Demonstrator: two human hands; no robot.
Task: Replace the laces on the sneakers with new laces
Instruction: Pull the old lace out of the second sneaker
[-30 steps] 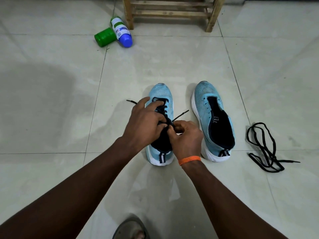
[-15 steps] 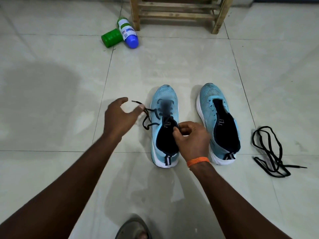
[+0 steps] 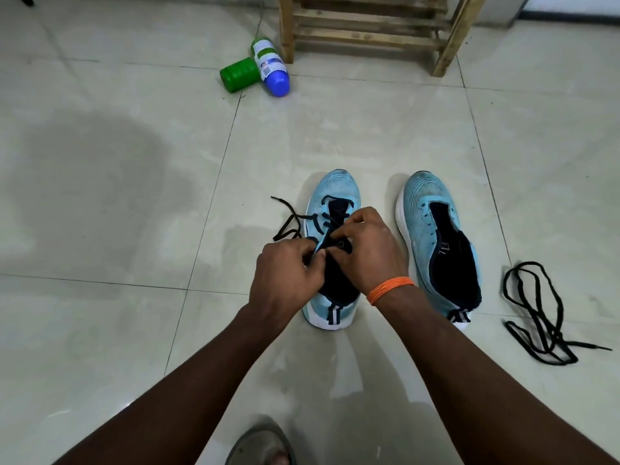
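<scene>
- Both hands work over the left sneaker (image 3: 335, 196) on the tiled floor (image 3: 134, 196): left hand (image 3: 288, 273) pinches its black lace (image 3: 292, 219), right hand (image 3: 369, 246) pinches it at the eyelets.
- The right sneaker (image 3: 432, 229) stands beside it, unlaced.
- A loose black lace (image 3: 536, 307) lies farther right.

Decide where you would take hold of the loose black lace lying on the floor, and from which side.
Probably pinch the free tip of the loose lace, coming from above on the right: it sticks straight out, clear of the tangled loops, flat on the floor tile.
</scene>
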